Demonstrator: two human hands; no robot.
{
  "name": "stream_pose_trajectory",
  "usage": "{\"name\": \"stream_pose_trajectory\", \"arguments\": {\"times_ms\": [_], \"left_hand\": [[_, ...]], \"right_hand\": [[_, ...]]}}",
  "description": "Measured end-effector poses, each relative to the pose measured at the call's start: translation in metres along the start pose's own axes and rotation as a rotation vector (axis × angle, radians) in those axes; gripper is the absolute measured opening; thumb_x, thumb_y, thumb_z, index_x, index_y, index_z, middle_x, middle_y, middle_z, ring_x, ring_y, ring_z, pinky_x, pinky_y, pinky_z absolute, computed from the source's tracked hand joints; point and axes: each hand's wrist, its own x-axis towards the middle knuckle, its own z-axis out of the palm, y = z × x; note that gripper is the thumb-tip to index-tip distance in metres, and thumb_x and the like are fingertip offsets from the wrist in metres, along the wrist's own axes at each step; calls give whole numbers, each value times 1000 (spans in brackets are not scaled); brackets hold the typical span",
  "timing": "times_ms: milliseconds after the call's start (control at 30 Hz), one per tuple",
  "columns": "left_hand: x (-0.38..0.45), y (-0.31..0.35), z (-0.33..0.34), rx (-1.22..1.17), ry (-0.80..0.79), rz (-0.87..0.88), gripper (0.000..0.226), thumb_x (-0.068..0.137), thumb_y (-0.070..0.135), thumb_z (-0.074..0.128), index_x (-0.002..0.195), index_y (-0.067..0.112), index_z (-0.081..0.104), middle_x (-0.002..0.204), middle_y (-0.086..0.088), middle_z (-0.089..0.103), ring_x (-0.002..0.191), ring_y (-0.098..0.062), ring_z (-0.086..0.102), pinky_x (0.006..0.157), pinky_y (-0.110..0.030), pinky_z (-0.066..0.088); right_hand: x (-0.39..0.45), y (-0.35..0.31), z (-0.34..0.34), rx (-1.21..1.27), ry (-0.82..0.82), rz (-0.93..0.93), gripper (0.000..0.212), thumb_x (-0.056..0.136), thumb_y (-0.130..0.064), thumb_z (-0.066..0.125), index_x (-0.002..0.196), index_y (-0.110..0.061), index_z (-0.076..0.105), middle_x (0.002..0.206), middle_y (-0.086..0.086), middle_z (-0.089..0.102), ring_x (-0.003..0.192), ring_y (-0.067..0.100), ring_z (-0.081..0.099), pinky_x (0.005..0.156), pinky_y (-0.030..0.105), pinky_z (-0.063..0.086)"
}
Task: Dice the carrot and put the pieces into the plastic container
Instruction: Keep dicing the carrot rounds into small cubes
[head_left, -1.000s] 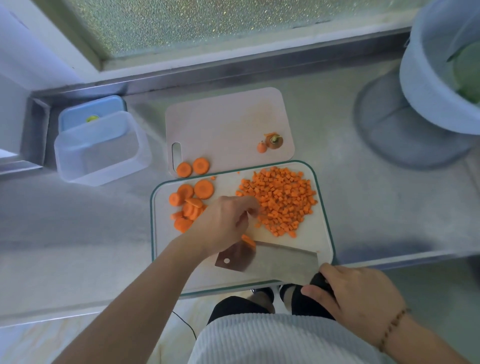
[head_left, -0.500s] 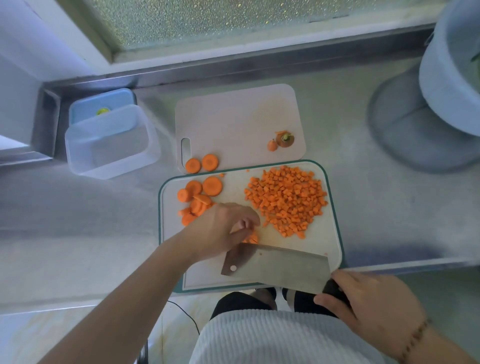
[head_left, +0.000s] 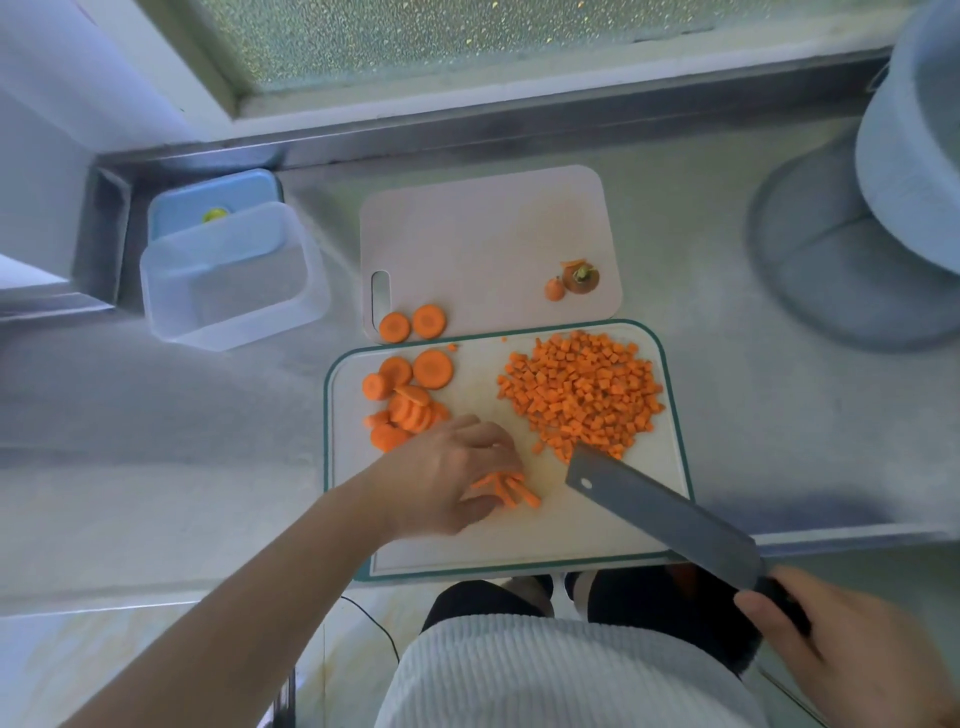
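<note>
On the green-rimmed cutting board (head_left: 597, 540) lies a heap of diced carrot (head_left: 582, 395) at the right and several round carrot slices (head_left: 405, 400) at the left. My left hand (head_left: 447, 483) holds a small bundle of carrot strips (head_left: 506, 488) against the board with curled fingers. My right hand (head_left: 852, 654) grips the black handle of a cleaver (head_left: 660, 514); its blade is raised at an angle, tip near the diced heap. The clear plastic container (head_left: 228, 280) stands empty at the far left.
A second pale board (head_left: 488, 234) behind holds two slices (head_left: 413, 323) and the carrot top (head_left: 574, 278). A blue lid (head_left: 208, 202) lies behind the container. A large pale tub (head_left: 914, 130) stands at the right. The counter's front edge runs just below the board.
The cleaver has lifted off the board and swung to the right, away from my left hand. The strips under my left hand are now uncovered. The camera view shifted slightly.
</note>
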Motion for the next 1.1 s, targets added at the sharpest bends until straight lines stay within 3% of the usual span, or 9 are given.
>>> {"name": "stream_pose_trajectory", "arguments": {"times_ms": [67, 167, 267, 333, 400, 467, 667, 900, 1100], "left_hand": [[-4, 2, 9, 86, 32, -10, 41, 77, 31, 79, 114, 17, 70, 117, -2, 63, 90, -22, 62, 76, -32, 53], [-8, 11, 25, 112, 152, -55, 34, 84, 37, 60, 112, 19, 67, 115, -1, 62, 80, -22, 64, 61, -35, 55], [-12, 22, 38, 123, 264, -130, 29, 87, 34, 55, 108, 19, 69, 111, 1, 64, 78, -19, 65, 54, -28, 52], [-13, 28, 46, 142, 346, -188, 26, 86, 33, 55, 105, 20, 68, 107, 1, 65, 77, -17, 65, 55, -24, 48], [-14, 35, 55, 108, 428, -261, 24, 87, 32, 57, 105, 20, 66, 107, 2, 65, 77, -17, 65, 57, -24, 48], [-13, 42, 62, 47, 498, -330, 25, 87, 31, 58, 105, 16, 68, 108, 1, 66, 77, -17, 66, 59, -25, 51], [-20, 47, 71, -107, 580, -380, 29, 86, 21, 68, 112, 10, 69, 116, 0, 63, 96, -14, 63, 79, -24, 54], [-26, 45, 60, -169, 671, -322, 24, 86, 8, 72, 109, 6, 72, 112, -3, 64, 92, 5, 52, 87, -3, 42], [-20, 42, 63, -135, 647, -193, 13, 92, 15, 65, 97, 5, 73, 102, -5, 68, 93, -13, 64, 84, -18, 52]], "right_hand": [[1, -4, 0, 36, -29, 45, 69, 82, -82, 8, 65, -36, 56, 42, -16, 49, 39, 13, 56, 36, 11, 21], [1, -9, 9, 176, -36, 46, 76, 62, -95, -3, 69, -41, 50, 47, -17, 51, 45, 3, 49, 44, 22, 37], [3, -24, 14, 375, -181, 39, 70, 59, -98, 4, 81, -50, 50, 59, -16, 60, 53, 3, 54, 50, 19, 36], [3, -41, 16, 476, -234, 23, 59, 73, -87, 24, 76, -37, 55, 58, -7, 60, 53, 5, 55, 52, 19, 37], [4, -53, 21, 556, -294, 41, 44, 90, -57, 43, 64, -23, 55, 53, -4, 56, 50, 5, 50, 56, 23, 38], [6, -66, 25, 620, -320, 51, 39, 93, -43, 45, 60, -25, 56, 51, -7, 54, 49, 2, 48, 54, 17, 34], [11, -89, 32, 752, -308, 28, 43, 92, -46, 40, 59, -18, 47, 45, -4, 46, 43, 5, 39, 50, 16, 31], [16, -83, 35, 803, -287, 84, 55, 83, -61, 35, 65, -11, 46, 46, -4, 41, 44, 4, 35, 48, 16, 27], [17, -86, 34, 751, -271, 12, 52, 84, -60, 35, 64, -14, 48, 50, -4, 47, 47, 5, 40, 55, 23, 34]]}}
